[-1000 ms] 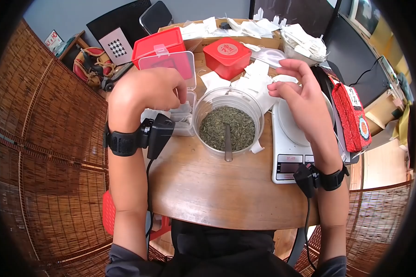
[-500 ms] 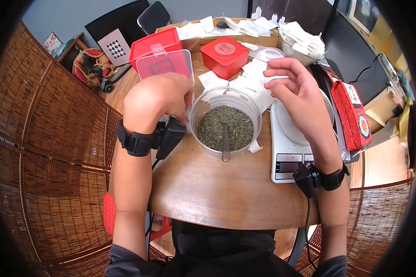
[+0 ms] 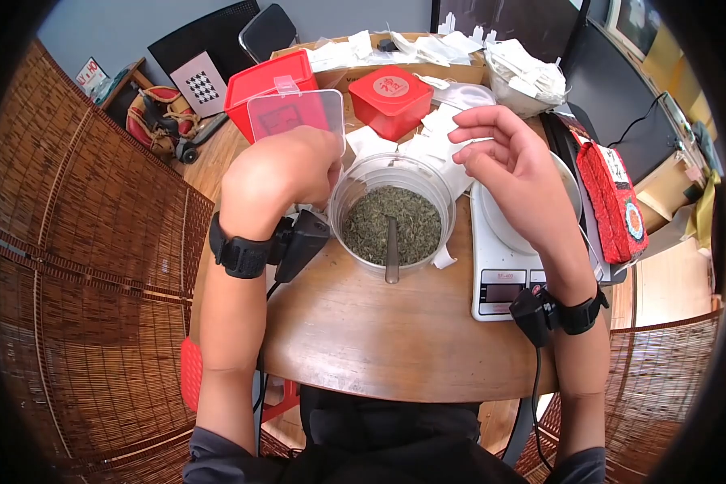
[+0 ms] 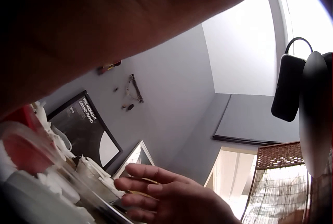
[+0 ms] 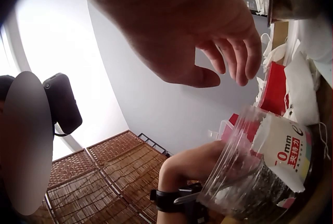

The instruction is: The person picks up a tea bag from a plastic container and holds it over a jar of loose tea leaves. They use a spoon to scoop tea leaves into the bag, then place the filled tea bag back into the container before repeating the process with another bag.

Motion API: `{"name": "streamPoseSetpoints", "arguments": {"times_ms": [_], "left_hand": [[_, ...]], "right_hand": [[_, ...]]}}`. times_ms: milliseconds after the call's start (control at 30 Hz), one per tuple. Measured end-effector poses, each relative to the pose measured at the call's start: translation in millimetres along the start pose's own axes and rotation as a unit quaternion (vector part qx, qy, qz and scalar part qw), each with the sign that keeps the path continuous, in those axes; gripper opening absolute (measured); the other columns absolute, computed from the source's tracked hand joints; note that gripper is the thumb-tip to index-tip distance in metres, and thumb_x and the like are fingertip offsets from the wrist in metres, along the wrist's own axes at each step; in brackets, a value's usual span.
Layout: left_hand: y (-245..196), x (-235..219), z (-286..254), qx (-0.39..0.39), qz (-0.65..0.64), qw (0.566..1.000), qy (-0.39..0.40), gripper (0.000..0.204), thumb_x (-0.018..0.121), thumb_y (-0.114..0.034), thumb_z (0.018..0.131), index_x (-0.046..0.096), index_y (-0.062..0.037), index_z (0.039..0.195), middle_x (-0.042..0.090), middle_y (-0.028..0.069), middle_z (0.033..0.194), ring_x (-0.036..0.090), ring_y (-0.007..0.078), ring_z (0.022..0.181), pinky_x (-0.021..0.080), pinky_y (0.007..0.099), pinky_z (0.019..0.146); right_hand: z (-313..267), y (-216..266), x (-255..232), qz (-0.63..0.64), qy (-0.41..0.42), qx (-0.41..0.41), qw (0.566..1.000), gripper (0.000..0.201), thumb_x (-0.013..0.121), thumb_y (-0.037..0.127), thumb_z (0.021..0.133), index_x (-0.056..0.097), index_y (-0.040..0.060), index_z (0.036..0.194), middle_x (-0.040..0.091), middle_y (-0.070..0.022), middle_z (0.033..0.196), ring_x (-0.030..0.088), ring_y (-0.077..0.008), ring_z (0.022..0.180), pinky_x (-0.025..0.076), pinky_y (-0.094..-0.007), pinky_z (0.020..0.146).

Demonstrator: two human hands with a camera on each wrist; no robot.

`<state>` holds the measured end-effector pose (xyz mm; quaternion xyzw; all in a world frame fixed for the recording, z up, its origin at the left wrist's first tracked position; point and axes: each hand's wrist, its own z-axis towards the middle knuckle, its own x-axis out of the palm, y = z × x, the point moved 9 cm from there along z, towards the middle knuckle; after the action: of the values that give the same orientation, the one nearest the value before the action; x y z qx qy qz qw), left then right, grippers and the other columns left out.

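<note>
Left hand point(image 3: 278, 173): knuckles up, fingers curled down out of sight just left of the clear tub of tea leaves point(image 3: 393, 214); grasp cannot be told. It has shifted right since a second ago. Right hand point(image 3: 508, 169): empty, fingers loosely bent, raised over the scale point(image 3: 512, 242). Spoon point(image 3: 391, 252): in the tub at frame centre, handle pointing toward the lower edge.

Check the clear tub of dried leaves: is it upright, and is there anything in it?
Upright and partly full. The tub stands on the table, dried leaves covering its bottom, with a spoon resting inside.
</note>
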<state>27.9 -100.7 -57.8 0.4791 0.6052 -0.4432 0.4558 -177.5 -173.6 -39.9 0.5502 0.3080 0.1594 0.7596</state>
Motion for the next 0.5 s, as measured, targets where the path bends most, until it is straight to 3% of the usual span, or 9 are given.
{"name": "streamPoseSetpoints", "arguments": {"times_ms": [67,233,333,500], "left_hand": [[-1.2,-9.3,-4.2,0.008,-0.013,1.000,-0.016,0.018,0.073,-0.004,0.070,0.075,-0.0049,0.088,0.073,0.0198,0.086,0.072,0.0378,0.084,0.057,0.0448,0.070],[6.3,-31.8,-10.6,0.051,-0.017,0.998,-0.046,0.009,0.075,-0.008,0.075,0.071,-0.0008,0.078,0.070,0.0130,0.075,0.068,0.0268,0.072,0.054,0.0356,0.067],[12.1,-42.8,-15.3,0.070,-0.053,0.995,-0.042,0.009,0.073,-0.005,0.077,0.069,0.0001,0.083,0.070,0.0110,0.078,0.069,0.0217,0.074,0.055,0.0343,0.070],[18.5,-54.5,-18.5,0.086,-0.095,0.986,-0.102,0.013,0.073,-0.007,0.083,0.067,0.0023,0.090,0.069,0.0097,0.080,0.069,0.0187,0.078,0.056,0.0313,0.072]], "right_hand": [[-0.1,1.3,0.1,0.001,0.000,-0.001,1.000,0.033,0.060,0.004,0.097,0.059,-0.0003,0.130,0.067,-0.0073,0.121,0.066,-0.0106,0.104,0.052,-0.0262,0.091],[-0.3,0.7,0.5,-0.003,0.001,-0.012,1.000,0.031,0.061,0.004,0.097,0.060,-0.0005,0.128,0.066,-0.0071,0.122,0.066,-0.0102,0.104,0.052,-0.0264,0.093],[-0.4,1.7,1.5,-0.005,0.002,-0.012,1.000,0.031,0.062,0.004,0.097,0.060,-0.0008,0.127,0.066,-0.0065,0.123,0.066,-0.0099,0.104,0.052,-0.0262,0.093],[0.2,-0.6,4.4,-0.007,0.012,-0.008,1.000,0.027,0.062,0.004,0.097,0.061,-0.0013,0.124,0.065,-0.0048,0.122,0.065,-0.0087,0.103,0.052,-0.0252,0.092]]}}
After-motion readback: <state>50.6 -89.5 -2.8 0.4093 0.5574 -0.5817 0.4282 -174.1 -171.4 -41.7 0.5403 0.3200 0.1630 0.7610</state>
